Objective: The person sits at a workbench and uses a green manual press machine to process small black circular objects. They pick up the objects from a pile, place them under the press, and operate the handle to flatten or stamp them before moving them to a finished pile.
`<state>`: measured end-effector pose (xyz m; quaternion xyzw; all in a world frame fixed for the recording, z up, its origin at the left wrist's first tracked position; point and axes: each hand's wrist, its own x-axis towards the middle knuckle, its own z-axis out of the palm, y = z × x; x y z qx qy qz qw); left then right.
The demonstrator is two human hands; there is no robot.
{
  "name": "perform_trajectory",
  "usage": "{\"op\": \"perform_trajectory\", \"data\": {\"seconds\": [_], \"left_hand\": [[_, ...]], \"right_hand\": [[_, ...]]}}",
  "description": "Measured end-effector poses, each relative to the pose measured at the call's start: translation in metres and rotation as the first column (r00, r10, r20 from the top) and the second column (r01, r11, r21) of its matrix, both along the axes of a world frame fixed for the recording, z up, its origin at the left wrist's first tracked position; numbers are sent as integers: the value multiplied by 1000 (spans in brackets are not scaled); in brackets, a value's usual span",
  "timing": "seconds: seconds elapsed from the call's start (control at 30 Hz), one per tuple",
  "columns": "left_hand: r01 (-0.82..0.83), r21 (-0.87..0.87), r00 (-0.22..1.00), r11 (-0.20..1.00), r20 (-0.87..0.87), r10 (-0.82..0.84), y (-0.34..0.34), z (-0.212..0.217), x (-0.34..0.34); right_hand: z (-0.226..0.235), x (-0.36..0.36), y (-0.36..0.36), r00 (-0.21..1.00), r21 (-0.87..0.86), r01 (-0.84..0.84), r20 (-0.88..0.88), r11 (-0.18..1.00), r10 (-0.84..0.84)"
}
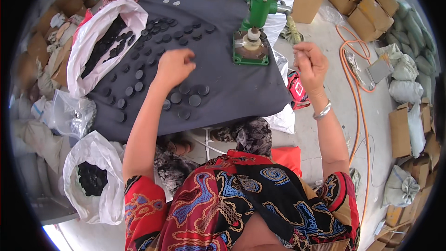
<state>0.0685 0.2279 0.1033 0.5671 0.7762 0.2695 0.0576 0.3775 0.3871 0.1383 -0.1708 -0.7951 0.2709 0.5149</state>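
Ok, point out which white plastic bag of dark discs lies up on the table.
The white bag at the table's far left corner; the other bag sits lower, beside the person's left arm.

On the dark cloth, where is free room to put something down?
Bare cloth lies in front of the green press, between it and the near edge. The part by the left hand is crowded with black discs.

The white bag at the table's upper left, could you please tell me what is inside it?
The white bag holds dark round discs, like those loose on the table. Its folded plastic hides how deep the pile goes.
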Motion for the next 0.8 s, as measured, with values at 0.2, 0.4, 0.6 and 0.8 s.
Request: {"op": "perform_trajectory", "data": {"seconds": [0.2,0.4,0.6,0.8], "left_hand": [[100,-285,919,953,-340,-198,-48,-16,20],[104,-327,882,939,-406,-239,-33,-42,12],[131,-5,928,991,-351,-124,35,-69,18],[9,206,994,978,-110,14,61,-82,21]], "right_hand": [[48,-10,17,991,-105,-124,-69,987,117],[77,-15,31,981,-231,-180,-108,956,159],[111,-22,52,976,-245,-209,-115,947,186],[123,-29,50,981,-323,-190,-101,927,166]]}}
